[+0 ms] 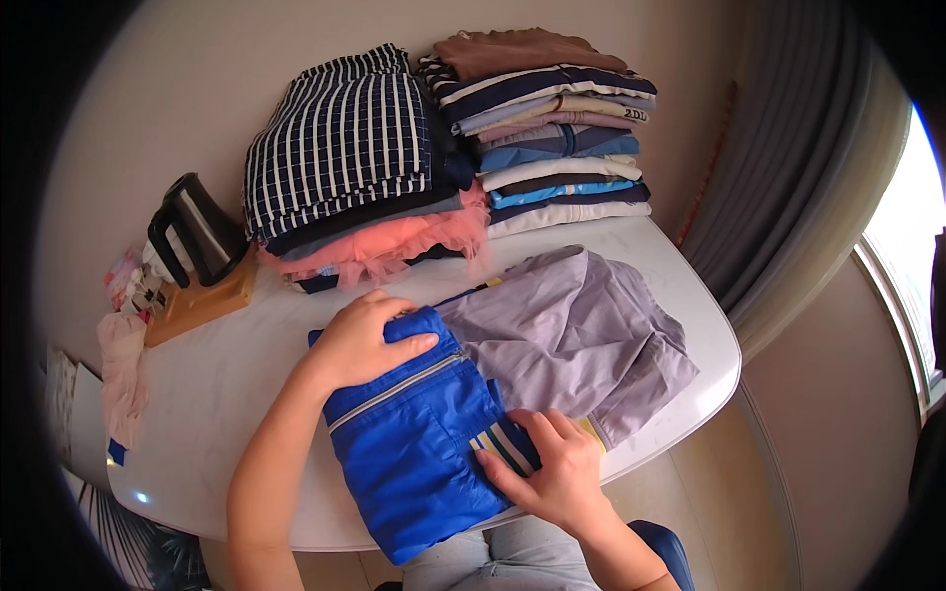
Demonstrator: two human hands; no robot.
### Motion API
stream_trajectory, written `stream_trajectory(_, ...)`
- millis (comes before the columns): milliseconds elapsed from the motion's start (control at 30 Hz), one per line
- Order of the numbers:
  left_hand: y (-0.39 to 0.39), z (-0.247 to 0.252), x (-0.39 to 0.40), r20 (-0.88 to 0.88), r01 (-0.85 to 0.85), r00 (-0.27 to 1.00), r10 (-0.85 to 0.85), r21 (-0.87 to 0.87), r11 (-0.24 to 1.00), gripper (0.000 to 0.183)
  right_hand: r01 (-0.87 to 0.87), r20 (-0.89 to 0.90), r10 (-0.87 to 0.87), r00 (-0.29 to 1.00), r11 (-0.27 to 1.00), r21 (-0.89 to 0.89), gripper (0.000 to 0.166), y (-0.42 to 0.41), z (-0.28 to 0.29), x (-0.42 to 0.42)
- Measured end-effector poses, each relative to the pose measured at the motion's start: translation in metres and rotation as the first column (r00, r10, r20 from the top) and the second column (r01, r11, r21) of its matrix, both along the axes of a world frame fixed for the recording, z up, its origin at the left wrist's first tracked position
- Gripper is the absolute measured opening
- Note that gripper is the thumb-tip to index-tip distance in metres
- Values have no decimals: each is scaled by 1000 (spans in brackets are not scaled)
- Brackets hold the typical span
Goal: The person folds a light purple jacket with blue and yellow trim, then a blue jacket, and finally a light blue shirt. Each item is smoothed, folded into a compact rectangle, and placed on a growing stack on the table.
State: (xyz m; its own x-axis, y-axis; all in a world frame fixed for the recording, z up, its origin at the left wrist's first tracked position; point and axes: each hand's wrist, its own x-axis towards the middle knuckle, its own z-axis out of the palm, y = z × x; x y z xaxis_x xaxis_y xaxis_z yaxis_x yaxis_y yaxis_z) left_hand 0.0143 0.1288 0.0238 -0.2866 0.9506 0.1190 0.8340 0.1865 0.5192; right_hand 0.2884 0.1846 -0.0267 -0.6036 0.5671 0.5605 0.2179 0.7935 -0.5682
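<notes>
A blue zippered jacket (pixel 406 443), folded into a rough rectangle, lies at the near edge of the white table, one corner jutting past it. At its upper left my left hand (pixel 366 340) grips the blue fabric, thumb on top. My right hand (pixel 554 462) pinches the striped ribbed band (pixel 506 447) on the jacket's right side between thumb and fingers. Partly under the blue jacket, a crumpled light purple garment (pixel 569 332) spreads to the right, with a yellow edge showing near my right hand.
Two tall stacks of folded clothes stand at the back: one topped by a checked navy and white garment (pixel 347 133), one by a brown garment (pixel 525 55). An electric kettle (pixel 203 229) rests on a wooden tray (pixel 214 299) at left. A pale pink cloth (pixel 122 369) hangs over the table's left edge.
</notes>
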Motion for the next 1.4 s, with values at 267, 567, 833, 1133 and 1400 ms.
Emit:
stream_trajectory(267, 10, 20, -24, 270, 136, 957, -106, -96, 986, 73, -120, -82, 103, 991, 961, -249, 47, 5, 1, 7)
stream_trajectory(567, 9, 8, -42, 420, 300, 877, -233, -100, 949, 50, -114, -29, 111, 993, 981, -156, 38, 7, -3, 1)
stream_trajectory(833, 29, -19, -30, 515, 394, 797, -314, -51, 918, 57, -158, -121, 129, 984, 949, -274, 14, 3, -5, 11)
stream_trajectory(1133, 2, 20, 34, -238, 114, 969, -60, 221, 969, 51, -219, -90, 207, 974, 963, -155, 8, 5, -8, 13)
stream_trajectory(1400, -19, -15, 79, -370, 373, 858, -355, -22, 927, 63, -165, -82, 151, 985, 968, -189, 11, 0, -5, 8)
